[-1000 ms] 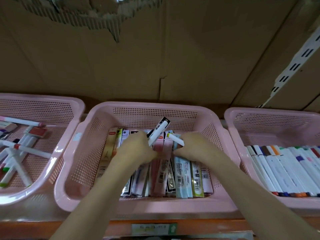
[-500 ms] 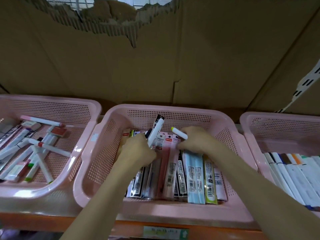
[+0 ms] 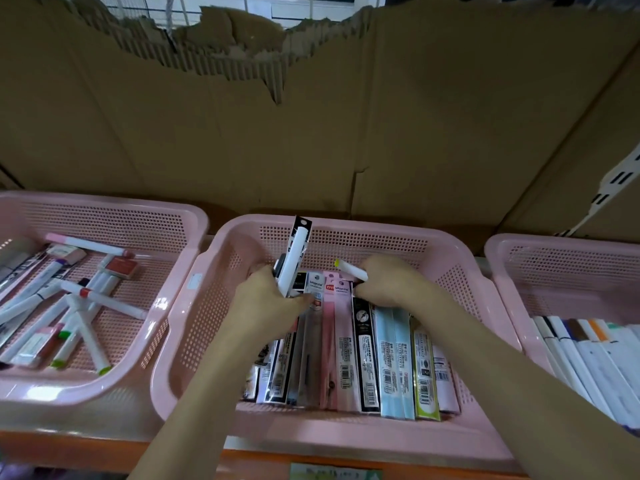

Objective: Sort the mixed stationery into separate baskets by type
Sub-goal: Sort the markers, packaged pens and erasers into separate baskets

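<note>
1. Your left hand [image 3: 266,299] still grips the white marker [image 3: 292,263], upright above the middle basket [image 3: 450,251].
2. Your right hand [image 3: 388,282] pinches a yellow-tipped marker [image 3: 350,270], now lifted off the packets [image 3: 363,355]; both look ready to move.

Your arms are bare to the frame edge: no sleeves, gloves, rings or watch on left hand [image 3: 266,303] or right hand [image 3: 391,282].

pink perforated basket [image 3: 346,233], pastel packets [image 3: 394,358]
</note>
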`<state>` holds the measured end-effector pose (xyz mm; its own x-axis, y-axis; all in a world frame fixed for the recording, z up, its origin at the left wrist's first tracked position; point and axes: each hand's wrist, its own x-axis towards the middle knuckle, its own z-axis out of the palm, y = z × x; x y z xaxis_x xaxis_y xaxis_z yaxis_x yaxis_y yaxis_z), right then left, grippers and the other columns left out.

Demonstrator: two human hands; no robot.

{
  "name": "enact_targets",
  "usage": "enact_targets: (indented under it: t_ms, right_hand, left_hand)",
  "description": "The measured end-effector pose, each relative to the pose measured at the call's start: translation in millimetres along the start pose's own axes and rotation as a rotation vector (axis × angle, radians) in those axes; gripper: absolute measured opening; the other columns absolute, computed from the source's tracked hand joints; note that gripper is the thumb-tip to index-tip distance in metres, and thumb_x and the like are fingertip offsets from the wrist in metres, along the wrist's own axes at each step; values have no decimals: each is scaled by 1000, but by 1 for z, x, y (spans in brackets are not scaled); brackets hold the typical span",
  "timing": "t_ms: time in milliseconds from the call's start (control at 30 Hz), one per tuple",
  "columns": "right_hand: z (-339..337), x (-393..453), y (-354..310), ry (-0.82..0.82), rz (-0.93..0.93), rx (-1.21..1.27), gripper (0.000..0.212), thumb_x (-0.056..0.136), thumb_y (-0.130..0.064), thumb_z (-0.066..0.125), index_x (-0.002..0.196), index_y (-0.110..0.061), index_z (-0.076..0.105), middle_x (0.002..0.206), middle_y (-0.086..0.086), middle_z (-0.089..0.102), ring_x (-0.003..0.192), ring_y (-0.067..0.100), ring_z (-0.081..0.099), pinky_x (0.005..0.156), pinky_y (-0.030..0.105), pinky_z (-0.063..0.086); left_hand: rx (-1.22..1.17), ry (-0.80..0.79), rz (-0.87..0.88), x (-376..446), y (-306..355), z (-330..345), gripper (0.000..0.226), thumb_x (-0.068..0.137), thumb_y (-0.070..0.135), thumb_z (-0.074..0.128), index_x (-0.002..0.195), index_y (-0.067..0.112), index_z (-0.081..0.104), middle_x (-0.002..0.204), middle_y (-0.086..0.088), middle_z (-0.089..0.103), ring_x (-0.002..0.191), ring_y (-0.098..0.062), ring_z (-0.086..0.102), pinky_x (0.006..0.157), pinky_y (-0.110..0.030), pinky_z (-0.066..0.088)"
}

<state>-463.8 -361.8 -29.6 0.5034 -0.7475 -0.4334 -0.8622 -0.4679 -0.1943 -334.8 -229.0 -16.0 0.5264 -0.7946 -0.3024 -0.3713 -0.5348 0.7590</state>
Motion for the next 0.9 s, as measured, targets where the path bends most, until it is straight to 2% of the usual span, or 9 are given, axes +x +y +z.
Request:
enact_targets:
  t_ms: [100,233,300,433,633,700,767,833,900]
  right_hand:
    - [2,-7,10,50,-1,55,9,89,-20,53,90,-11,55,74,2,49,61,15,46,52,26,35]
    - [-8,-32,18,338,-94,510,36,95,-33,50,68,-10,48,65,9,51,52,18,40,52,27,33]
    - [-13,-46,16,353,-132,661,44,94,-38,52,73,0,54,66,13,50,54,19,40,51,28,32]
    - [-12,-56,14,325,-174,814,30,92,-27,58,83,1,59,70,15,51,59,20,41,56,32,35]
    - [-21,-70,17,552,-112,1017,24,96,-29,53,83,-9,58,59,0,48,44,5,43,40,8,33]
    - [-24,-72,17,529,-108,1093,23,95,-30,55,78,-15,57,56,-4,49,41,-3,46,43,6,38]
    - [-20,-69,12,436,-128,1152,17,90,-34,61,83,-19,60,58,-3,50,43,-1,45,52,14,45]
    - [-12,-65,6,352,-153,1209,16,85,-31,68,92,-19,61,64,-1,52,46,3,44,50,19,43]
    - [-6,-60,1,338,-144,1200,18,83,-25,71,87,-13,59,61,-4,50,47,6,41,47,19,38]
  left_hand:
    - [35,-48,36,-4,4,6,28,85,24,68,101,19,46,88,-5,61,71,-21,65,49,-26,51]
    - [88,-196,71,-7,14,15,17,88,25,65,94,18,51,81,-3,59,66,-19,61,54,-28,55]
    - [84,-279,79,-8,20,19,15,88,24,65,87,19,51,76,-3,59,63,-18,59,58,-30,55]
    - [60,-375,84,-11,26,24,16,87,24,67,94,16,54,69,0,57,54,-14,55,54,-26,53]
    - [32,-320,90,-12,18,16,14,87,24,66,93,20,54,77,-6,61,66,-19,61,61,-31,55]
    - [2,-288,111,-13,15,12,14,88,23,65,95,17,54,73,-5,61,63,-17,60,57,-28,53]
    - [-8,-264,119,-13,12,10,16,88,22,64,95,12,54,68,-3,60,56,-12,60,51,-24,49]
    - [-14,-247,110,-13,9,10,16,88,22,65,92,12,54,64,-1,58,47,-6,57,45,-20,46]
    - [-9,-253,104,-15,6,10,14,87,21,66,90,16,53,64,2,58,44,-2,57,43,-18,43]
